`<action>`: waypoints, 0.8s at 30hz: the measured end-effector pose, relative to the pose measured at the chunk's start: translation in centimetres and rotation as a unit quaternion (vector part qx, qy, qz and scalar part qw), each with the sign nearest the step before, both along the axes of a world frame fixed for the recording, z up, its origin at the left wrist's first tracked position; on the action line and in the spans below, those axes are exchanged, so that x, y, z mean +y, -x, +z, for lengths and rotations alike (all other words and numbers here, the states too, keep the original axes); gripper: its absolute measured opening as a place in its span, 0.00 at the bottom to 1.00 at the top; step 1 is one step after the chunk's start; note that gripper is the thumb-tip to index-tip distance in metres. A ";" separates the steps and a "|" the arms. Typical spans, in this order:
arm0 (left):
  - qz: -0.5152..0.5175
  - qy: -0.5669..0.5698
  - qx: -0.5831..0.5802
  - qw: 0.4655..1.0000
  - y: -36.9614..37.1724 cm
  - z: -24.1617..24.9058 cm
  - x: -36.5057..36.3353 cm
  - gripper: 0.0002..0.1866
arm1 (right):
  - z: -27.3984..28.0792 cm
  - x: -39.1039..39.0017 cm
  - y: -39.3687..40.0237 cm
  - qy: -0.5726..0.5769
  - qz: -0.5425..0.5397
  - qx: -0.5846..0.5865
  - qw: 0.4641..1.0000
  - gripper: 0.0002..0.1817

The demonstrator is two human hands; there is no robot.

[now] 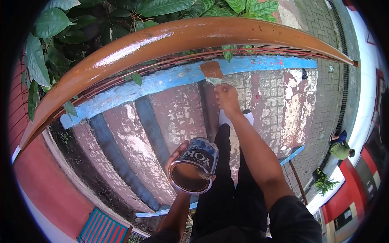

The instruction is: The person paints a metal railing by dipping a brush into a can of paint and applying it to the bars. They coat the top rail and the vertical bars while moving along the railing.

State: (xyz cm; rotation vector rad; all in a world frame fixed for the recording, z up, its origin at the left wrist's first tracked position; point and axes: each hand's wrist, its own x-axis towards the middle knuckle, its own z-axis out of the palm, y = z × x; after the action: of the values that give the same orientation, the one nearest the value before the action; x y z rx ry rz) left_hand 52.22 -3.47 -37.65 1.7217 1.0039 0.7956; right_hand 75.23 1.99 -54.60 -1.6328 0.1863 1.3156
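Observation:
My left hand is wrapped round a blue and white paint can, tilted so that brown paint shows inside its open top. A stick-like piece lies at the can's rim. My right hand is closed on a paint brush, of which the pale lower part shows past the fingers. The brush touches or hangs just by a brown patch on the blue edge strip of the steps. Above the strip curves a glossy brown handrail.
Worn steps with dark bands lie under my feet. Leafy plants overhang the rail at the upper left. A person in green is at the far right, near a potted plant. A teal and red slatted panel stands lower left.

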 end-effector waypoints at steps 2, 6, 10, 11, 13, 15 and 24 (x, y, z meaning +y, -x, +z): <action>-0.004 -0.002 0.001 1.000 -0.1 0.0 0.2 0.73 | 0.5 0.1 -0.2 0.010 0.028 0.011 0.999 0.14; -0.036 -0.006 0.023 0.999 -0.1 -0.1 -0.1 0.69 | 3.9 1.4 -2.3 -0.026 -0.016 0.075 0.997 0.13; -0.041 0.009 0.034 0.999 -0.4 -0.1 -0.2 0.70 | 5.5 0.8 -3.3 -0.038 -0.022 0.036 0.998 0.14; -0.041 0.009 0.036 0.998 -0.3 -0.3 -0.4 0.70 | 5.8 0.2 -2.8 -0.033 -0.032 0.013 0.999 0.14; -0.035 0.024 0.023 0.999 -0.2 -0.9 -0.8 0.70 | 6.1 -0.7 -2.3 -0.028 -0.041 -0.010 0.999 0.14; -0.033 0.035 0.025 0.999 0.1 -1.3 -1.0 0.70 | 6.2 -1.5 -2.1 -0.026 -0.083 -0.068 0.994 0.13; -0.045 0.038 0.040 0.997 -0.2 -0.8 -0.5 0.70 | 1.1 2.0 2.2 -0.013 -0.037 -0.251 0.967 0.16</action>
State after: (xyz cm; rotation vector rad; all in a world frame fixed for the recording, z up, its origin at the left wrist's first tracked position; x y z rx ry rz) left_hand 52.40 -3.99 -38.40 1.7319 0.9911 0.6266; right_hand 72.99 4.03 -53.50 -1.8600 -0.0767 0.8090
